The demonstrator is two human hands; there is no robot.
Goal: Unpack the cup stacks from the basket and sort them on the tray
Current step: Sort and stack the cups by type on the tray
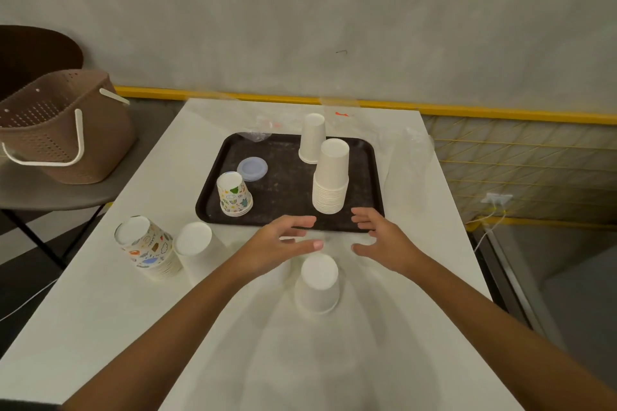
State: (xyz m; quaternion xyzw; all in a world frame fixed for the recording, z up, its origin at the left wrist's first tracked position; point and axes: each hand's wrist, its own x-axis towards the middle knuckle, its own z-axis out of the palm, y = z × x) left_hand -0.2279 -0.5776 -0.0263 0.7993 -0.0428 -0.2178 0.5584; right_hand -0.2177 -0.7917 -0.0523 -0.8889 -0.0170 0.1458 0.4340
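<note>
A dark tray (287,187) lies on the white table. On it stand a tall stack of white cups (331,177), a shorter white stack (312,138), a patterned cup stack (234,194) and a bluish lid (252,168). On the table left of the tray stand a patterned stack (147,247) and a white stack (193,240). An upturned white cup stack (319,282) stands in front of me. My left hand (280,243) and my right hand (380,237) hover open on either side just above it, holding nothing. The brown basket (56,130) sits on a chair at the left.
Clear plastic wrappers (263,130) lie behind the tray, and more clear plastic (407,150) lies to its right. A yellow-edged ledge (467,110) runs behind the table. The table's right edge drops to the floor, where a white cable (484,227) runs.
</note>
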